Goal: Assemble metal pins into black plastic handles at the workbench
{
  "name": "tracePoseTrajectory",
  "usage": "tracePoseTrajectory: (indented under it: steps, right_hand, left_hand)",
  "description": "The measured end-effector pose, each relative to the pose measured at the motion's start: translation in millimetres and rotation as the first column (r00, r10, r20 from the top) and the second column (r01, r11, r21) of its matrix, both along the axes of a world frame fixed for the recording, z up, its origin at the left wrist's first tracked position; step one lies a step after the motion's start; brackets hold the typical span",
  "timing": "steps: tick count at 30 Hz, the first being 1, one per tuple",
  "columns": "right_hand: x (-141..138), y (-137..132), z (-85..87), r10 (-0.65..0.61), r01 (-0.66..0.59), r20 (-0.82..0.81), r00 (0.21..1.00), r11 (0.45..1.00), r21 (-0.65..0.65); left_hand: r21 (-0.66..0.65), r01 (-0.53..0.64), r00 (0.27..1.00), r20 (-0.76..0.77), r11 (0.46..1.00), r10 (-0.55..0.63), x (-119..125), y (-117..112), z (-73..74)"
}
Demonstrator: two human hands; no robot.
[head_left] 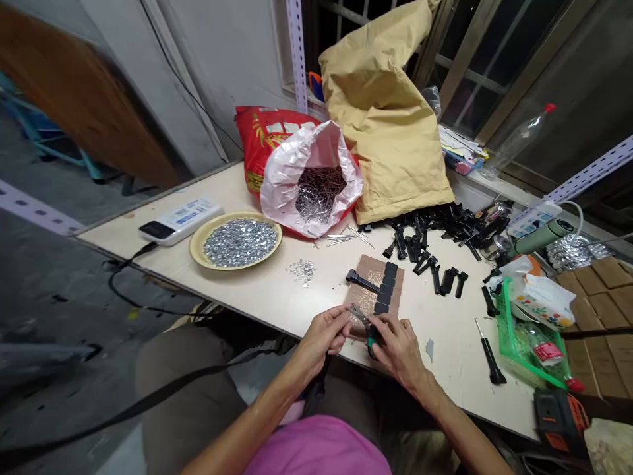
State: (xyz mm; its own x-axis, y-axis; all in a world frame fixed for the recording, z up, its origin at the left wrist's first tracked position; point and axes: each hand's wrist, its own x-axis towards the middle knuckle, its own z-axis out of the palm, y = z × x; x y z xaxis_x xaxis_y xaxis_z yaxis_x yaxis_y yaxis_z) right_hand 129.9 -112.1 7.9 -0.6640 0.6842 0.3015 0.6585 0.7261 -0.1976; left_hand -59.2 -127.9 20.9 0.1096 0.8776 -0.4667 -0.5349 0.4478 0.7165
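My left hand (324, 335) is pinched closed on a thin metal pin at the near edge of the table (247, 290). My right hand (398, 348) is closed round a small tool with a dark green handle (372, 338), its tip meeting the pin. Both hands hover over a brown board (368, 277) that carries a row of black plastic pieces (386, 287) and one long black part (361, 280).
A yellow plate of small silver nuts (240, 241) sits left, with a white device (180, 220) behind it. A plastic bag of metal pins (316, 188), a tan sack (390, 125) spilling black parts (435, 234), a screwdriver (489, 359) and a green basket (519, 333) lie around.
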Motion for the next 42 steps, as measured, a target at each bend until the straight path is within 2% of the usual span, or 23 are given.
tracePoseTrajectory:
  steps: [8,10,13,15,18,21,23,24,26,28,30,32,34,37,42]
  right_hand:
    - [0.0,-4.4,-5.2,-0.012,-0.036,-0.176,0.984,0.964,-0.263]
    - [-0.7,-5.8,-4.0,-0.024,-0.013,-0.147,0.989,0.968,-0.249]
    - [-1.2,-7.6,-1.7,-0.052,0.050,-0.018,0.998,0.991,-0.126]
    - [-1.0,-9.0,0.3,-0.056,0.058,0.018,0.998,0.993,-0.103]
    - [-0.7,-11.6,3.9,-0.054,0.028,-0.090,0.994,0.963,-0.267]
    - [-1.4,-14.3,5.8,-0.106,-0.023,-0.244,0.964,0.880,-0.474]
    - [-3.1,-15.6,5.6,-0.149,-0.021,-0.268,0.952,0.840,-0.542]
    - [-4.4,-16.0,5.2,-0.162,-0.004,-0.255,0.953,0.837,-0.547]
    - [-7.7,-15.5,4.7,-0.173,0.071,-0.174,0.969,0.875,-0.480]
    - [-11.5,-12.8,5.4,-0.184,0.162,-0.036,0.982,0.930,-0.329]
    - [-14.8,-7.7,7.8,-0.186,0.203,0.098,0.978,0.957,-0.206]
    - [-16.9,-1.6,11.6,-0.151,0.180,0.161,0.975,0.966,-0.185]
    - [-17.8,4.0,15.5,-0.101,0.136,0.151,0.983,0.962,-0.238]
    - [-18.6,10.1,17.6,-0.071,0.072,0.017,0.997,0.911,-0.407]
    - [-24.6,18.0,6.6,-0.195,-0.002,-0.218,0.956,0.741,-0.672]
  left_hand:
    - [-0.024,0.022,1.000,-0.009,0.999,-0.022,-2.1,4.0,1.0]
    - [-0.028,0.018,1.000,-0.007,0.999,-0.019,-1.4,4.0,0.1]
    - [-0.024,0.013,1.000,-0.009,1.000,-0.014,0.5,3.2,-0.5]
    - [-0.024,0.022,1.000,-0.019,0.999,-0.023,1.5,2.5,-0.3]
    - [-0.031,0.034,0.999,-0.027,0.999,-0.035,0.7,1.8,0.7]
    - [-0.031,0.052,0.998,-0.016,0.998,-0.053,-2.9,2.3,1.1]
    - [-0.027,0.071,0.997,-0.002,0.997,-0.071,-5.0,3.8,0.0]
    - [-0.025,0.078,0.997,0.003,0.997,-0.078,-5.4,4.7,-1.1]
    - [-0.025,0.080,0.997,0.007,0.997,-0.079,-4.9,6.8,-3.8]
    - [-0.029,0.078,0.997,0.005,0.997,-0.078,-3.5,8.8,-6.8]
    - [-0.036,0.079,0.997,0.008,0.996,-0.078,-2.7,10.3,-9.3]
    - [-0.043,0.081,0.997,0.017,0.996,-0.081,-4.4,11.6,-10.8]
    - [-0.052,0.095,0.995,0.035,0.994,-0.093,-8.9,13.1,-11.6]
    - [-0.064,0.135,0.987,0.094,0.989,-0.129,-19.0,16.4,-12.1]
    - [-0.097,0.184,0.969,0.183,0.978,-0.164,-29.2,21.3,-11.8]
